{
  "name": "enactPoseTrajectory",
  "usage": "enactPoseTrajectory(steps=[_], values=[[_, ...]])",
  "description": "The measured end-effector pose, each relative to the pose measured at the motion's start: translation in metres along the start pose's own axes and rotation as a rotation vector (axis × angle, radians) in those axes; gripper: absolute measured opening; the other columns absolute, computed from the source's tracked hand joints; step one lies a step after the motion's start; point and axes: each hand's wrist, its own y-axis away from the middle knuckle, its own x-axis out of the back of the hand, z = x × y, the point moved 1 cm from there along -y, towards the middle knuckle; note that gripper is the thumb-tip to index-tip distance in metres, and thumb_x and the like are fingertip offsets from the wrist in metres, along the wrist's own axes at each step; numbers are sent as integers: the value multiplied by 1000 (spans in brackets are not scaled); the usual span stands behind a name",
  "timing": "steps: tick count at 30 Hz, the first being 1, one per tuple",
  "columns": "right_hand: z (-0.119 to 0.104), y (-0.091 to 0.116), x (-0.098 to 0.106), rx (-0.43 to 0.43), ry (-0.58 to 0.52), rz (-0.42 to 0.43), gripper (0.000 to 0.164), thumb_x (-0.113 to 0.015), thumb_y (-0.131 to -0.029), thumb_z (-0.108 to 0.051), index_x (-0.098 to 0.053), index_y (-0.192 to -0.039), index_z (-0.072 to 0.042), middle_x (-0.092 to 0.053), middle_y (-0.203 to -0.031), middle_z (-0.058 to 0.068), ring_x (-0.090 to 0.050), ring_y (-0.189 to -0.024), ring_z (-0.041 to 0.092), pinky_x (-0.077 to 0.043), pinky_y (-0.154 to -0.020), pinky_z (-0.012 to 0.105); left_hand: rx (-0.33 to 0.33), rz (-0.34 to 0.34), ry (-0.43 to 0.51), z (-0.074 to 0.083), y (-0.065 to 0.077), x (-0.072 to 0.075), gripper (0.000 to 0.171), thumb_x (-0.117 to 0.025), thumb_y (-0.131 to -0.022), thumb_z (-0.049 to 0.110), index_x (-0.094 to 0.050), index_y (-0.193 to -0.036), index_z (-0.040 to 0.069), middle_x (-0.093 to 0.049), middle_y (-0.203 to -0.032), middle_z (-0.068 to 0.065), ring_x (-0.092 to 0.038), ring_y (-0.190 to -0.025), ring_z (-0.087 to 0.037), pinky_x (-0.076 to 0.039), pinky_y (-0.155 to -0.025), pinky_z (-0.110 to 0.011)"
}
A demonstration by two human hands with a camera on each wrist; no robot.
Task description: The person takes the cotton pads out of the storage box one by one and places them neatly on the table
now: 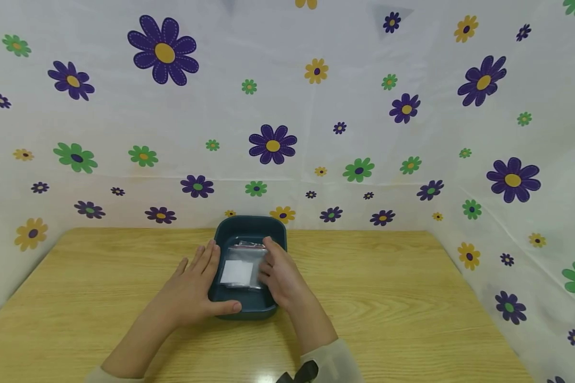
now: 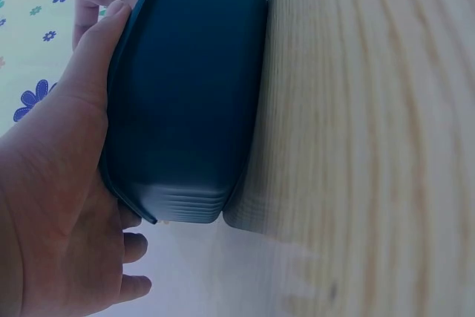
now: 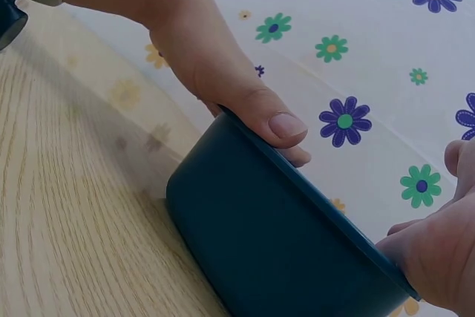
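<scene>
A dark teal plastic basin (image 1: 252,307) stands on the table, its outer wall (image 2: 185,94) filling much of the left wrist view. Inside it lie clear zip bags (image 1: 254,255) with white labels. My left hand (image 1: 191,292) rests on the basin's left side, fingers straight along the rim and thumb across the near corner. Over the right rim reaches my right hand (image 1: 285,276), its blurred fingers bent beside the bags' right edge. Whether they pinch a bag cannot be told. Only part of the right hand (image 3: 438,250) shows in the right wrist view, by the rim.
Light wood tabletop (image 1: 378,292) extends on both sides of the basin. A white flower-print sheet (image 1: 345,96) hangs behind the table and along its sides. A black strap or device (image 1: 306,371) sits at the right sleeve.
</scene>
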Motion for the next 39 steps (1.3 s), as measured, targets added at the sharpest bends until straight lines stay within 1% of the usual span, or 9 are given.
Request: enactPoseTrajectory(steps=[5,10,14,18,22,25,29,34,39], values=[[-1,1,-1,-40,-12,12,86,-53,-99,-53,-14,-159,-5,-16,-161,31,-31,-145,45,-34,-115,56,-8,5,5,-1,1,-1,129,-55,-74,87,-14,-158,-3,-9,-166,-20,-12,-151,-43,-16,-116,-68],[0,0,-3,-58,56,-55,71,-52,-101,-48,-32,-154,-5,-33,-155,28,-46,-135,40,-43,-108,54,-22,21,6,-2,0,-3,131,-51,-72,90,-14,-158,-3,-10,-166,-20,-13,-151,-44,-18,-116,-68],[2,-1,-5,-37,169,-116,58,-52,-102,-42,-48,-145,-3,-47,-145,22,-51,-124,33,-49,-103,50,-22,20,2,-2,-1,-3,133,-49,-71,92,-16,-158,-3,-10,-166,-20,-14,-151,-44,-17,-116,-67],[8,0,-11,21,312,-129,51,-54,-102,-34,-55,-138,1,-55,-137,17,-55,-118,28,-53,-98,45,-16,13,-1,-2,0,-2,132,-49,-71,92,-17,-157,-2,-11,-166,-20,-14,-151,-43,-17,-116,-67],[12,4,-16,98,486,-101,50,-59,-100,-34,-59,-136,1,-61,-135,10,-60,-116,22,-57,-91,39,-9,12,-6,-2,0,-2,132,-47,-70,93,-18,-157,-2,-10,-166,-19,-14,-151,-43,-17,-117,-67],[14,5,-18,144,550,-55,47,-61,-99,-35,-63,-134,-3,-64,-133,7,-65,-109,17,-58,-87,35,-7,14,-10,-2,0,-3,133,-46,-70,94,-18,-157,-3,-11,-166,-19,-14,-151,-43,-16,-117,-67],[14,5,-17,193,520,-10,41,-64,-97,-32,-67,-130,-7,-66,-129,7,-67,-102,16,-59,-84,33,4,7,-8,-1,1,-2,133,-48,-71,93,-18,-157,-3,-11,-166,-20,-13,-152,-43,-13,-118,-67],[6,9,-11,217,373,1,35,-63,-98,-24,-68,-128,-6,-65,-130,9,-68,-105,20,-59,-85,36,22,-6,-13,0,1,-4,132,-52,-71,90,-16,-157,-4,-9,-166,-21,-10,-152,-42,-10,-118,-66],[-8,14,0,203,248,56,32,-62,-99,-20,-68,-126,-4,-66,-127,10,-69,-106,23,-60,-84,38,20,2,-5,0,1,-4,133,-52,-71,91,-17,-157,-4,-8,-166,-21,-9,-153,-42,-11,-119,-66]])
